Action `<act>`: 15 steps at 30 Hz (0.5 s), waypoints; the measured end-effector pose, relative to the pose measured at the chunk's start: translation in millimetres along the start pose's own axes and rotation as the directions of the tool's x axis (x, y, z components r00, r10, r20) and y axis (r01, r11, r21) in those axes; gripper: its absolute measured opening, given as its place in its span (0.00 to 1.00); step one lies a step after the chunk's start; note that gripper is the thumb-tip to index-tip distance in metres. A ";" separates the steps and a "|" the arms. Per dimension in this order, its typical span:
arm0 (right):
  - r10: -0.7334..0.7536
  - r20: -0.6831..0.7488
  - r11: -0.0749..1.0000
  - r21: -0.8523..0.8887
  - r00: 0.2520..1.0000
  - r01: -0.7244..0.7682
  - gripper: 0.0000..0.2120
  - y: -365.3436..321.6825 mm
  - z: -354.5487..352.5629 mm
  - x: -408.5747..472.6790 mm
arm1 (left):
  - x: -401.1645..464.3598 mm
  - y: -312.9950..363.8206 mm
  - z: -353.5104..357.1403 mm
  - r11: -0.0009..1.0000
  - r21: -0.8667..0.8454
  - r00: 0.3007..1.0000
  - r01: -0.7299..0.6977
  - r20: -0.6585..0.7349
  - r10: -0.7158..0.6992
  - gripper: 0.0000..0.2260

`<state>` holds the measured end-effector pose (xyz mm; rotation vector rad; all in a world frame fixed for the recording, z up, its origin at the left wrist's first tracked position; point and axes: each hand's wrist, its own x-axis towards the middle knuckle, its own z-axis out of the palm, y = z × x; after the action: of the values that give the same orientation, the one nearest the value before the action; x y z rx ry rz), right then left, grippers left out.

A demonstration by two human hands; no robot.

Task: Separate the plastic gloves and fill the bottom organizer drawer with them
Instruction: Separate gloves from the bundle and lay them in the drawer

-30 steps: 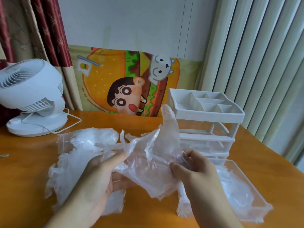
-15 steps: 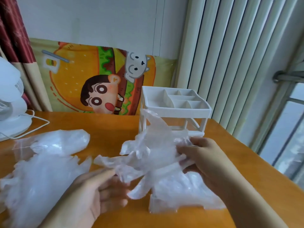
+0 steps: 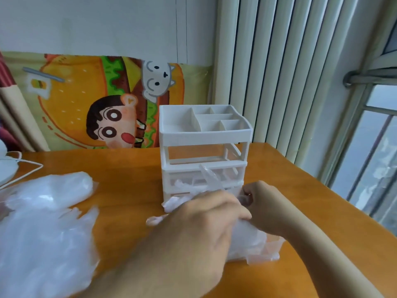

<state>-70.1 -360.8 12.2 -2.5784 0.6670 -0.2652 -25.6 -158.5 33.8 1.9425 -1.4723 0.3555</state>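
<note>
We see the orange surface (image 3: 129, 190) carrying a loose heap of gloves (image 3: 43, 233) at left and a white organizer (image 3: 204, 147) at centre, well apart. Its bottom drawer (image 3: 272, 248) is pulled out toward us, with gloves in it. Left hand (image 3: 204, 229) presses a glove (image 3: 245, 239) down into the drawer, fingers nearly flat; right hand (image 3: 264, 203) pinches the same glove, fingers curled.

A single wide-angle camera sits on the person's head, looking forward and down across the tabletop (image 3: 133, 190) toward the wall and blinds behind it. It is close: the forearms enter from the bottom edge, and the left hand (image 3: 206, 229) and right hand (image 3: 264, 203) fill the lower centre. No second view exists.
</note>
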 end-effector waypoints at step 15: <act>-0.003 -0.097 0.999 -0.051 0.995 -0.002 0.09 19.4 5.5 5.0 | 19.3 -21.5 35.1 0.836 0.447 0.923 0.320 0.054 -0.382 0.17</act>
<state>-72.1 -376.3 -1.6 -2.6277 0.7162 -0.3804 -5.3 -192.6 11.5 2.5922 -1.1436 0.4059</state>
